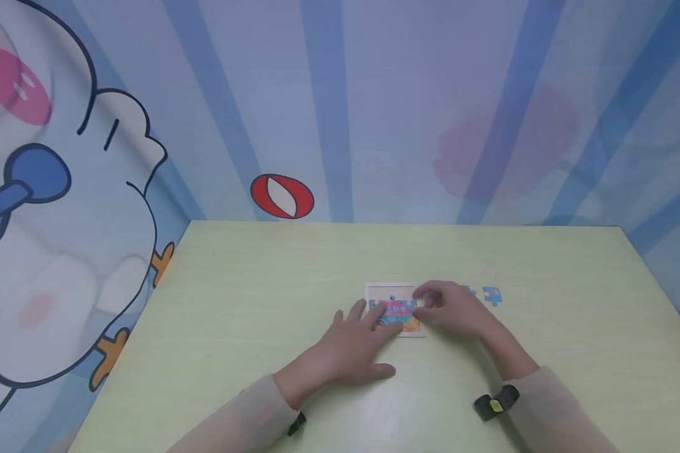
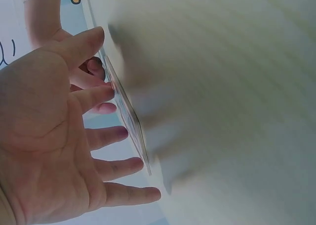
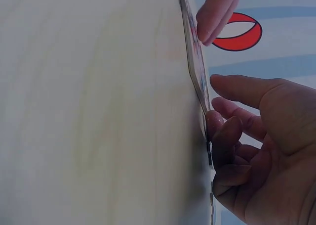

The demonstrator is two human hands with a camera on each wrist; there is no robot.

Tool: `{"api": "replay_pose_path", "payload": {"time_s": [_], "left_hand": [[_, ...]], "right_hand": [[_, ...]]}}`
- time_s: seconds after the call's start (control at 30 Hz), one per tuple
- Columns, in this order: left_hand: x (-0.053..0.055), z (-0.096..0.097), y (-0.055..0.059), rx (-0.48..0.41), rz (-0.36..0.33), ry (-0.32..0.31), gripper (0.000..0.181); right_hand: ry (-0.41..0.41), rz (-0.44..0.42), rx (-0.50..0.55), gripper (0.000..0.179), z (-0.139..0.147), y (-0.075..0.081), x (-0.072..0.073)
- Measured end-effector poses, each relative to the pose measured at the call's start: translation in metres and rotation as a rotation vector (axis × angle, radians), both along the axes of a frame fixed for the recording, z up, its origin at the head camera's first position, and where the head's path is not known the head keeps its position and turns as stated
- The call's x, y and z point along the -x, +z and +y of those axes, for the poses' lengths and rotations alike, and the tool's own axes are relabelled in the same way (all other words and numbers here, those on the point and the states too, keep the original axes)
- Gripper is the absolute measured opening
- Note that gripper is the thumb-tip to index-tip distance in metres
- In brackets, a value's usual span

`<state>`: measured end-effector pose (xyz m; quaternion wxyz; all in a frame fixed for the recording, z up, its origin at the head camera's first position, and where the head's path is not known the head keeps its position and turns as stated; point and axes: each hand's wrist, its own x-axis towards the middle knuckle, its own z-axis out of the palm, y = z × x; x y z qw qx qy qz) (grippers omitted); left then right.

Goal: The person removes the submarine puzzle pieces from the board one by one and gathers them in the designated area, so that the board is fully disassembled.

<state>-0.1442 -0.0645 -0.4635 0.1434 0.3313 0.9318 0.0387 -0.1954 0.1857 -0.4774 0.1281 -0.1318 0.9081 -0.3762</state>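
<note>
A small jigsaw puzzle in a pale frame [image 1: 395, 335] lies on the table, its lower part filled with pink, blue and orange pieces. My left hand [image 1: 354, 352] spreads over its left side, fingers straight and fingertips at the puzzle surface. In the left wrist view the left palm [image 2: 44, 131] shows, the puzzle board [image 2: 129, 117] beyond the fingers. At the puzzle's right edge is my right hand [image 1: 453, 308], thumb and index finger a little apart, the other fingers curled. In the right wrist view its fingertips [image 3: 215, 122] meet the board's edge; I cannot tell whether they pinch a piece.
Loose blue puzzle pieces [image 1: 492, 295] lie just right of the right hand, one partly hidden behind it. The pale yellow table [image 1: 260, 264] ends at a wall [image 1: 385, 113] with blue stripes and cartoon figures. Each wrist wears a black strap device [image 1: 496, 404].
</note>
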Motion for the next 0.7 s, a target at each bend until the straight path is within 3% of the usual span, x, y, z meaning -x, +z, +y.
{"api": "replay_pose_path", "payload": {"time_s": [0.4,0.7], "left_hand": [[0.0029,0.0033,-0.0009,0.049,-0.001,-0.037,0.076],[0.0032,0.0046,0.0009,0.045,-0.025,-0.027,0.073]], "right_hand": [[0.010,-0.017,-0.057,0.031,-0.0092,-0.0021,0.0024],[0.022,-0.025,-0.072,0.032,-0.0112,-0.0009,0.0034]]}}
